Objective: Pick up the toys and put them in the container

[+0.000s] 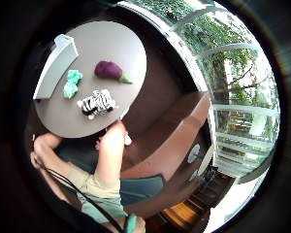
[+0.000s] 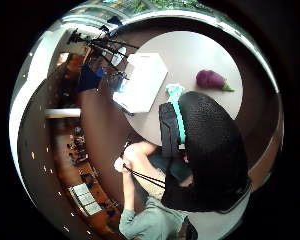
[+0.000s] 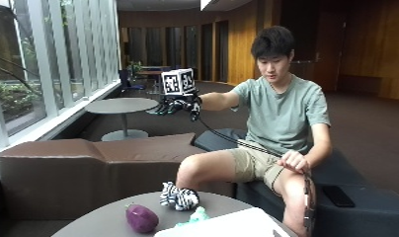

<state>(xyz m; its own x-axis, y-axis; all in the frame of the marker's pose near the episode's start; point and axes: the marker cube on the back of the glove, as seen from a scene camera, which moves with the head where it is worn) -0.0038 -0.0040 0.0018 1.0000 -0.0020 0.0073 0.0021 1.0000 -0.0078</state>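
The black-gloved right hand [image 3: 179, 106] hung high above the round grey table [image 3: 104, 221], fingers loosely curled and holding nothing, while the purple plush aubergine [image 3: 141, 217], striped zebra toy [image 3: 179, 197] and teal plush [image 3: 198, 215] lay far below it beside the white container [image 3: 229, 225].

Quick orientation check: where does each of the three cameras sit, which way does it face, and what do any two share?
Little finger side palm view: high over the round table, looking down on zebra toy, eggplant toy, teal toy, white container; the person's knee shows.
Thumb side palm view: same height; the gloved right hand hides part of the table.
Outside view: across the table, facing the seated person, hand raised.
All three share the eggplant toy.
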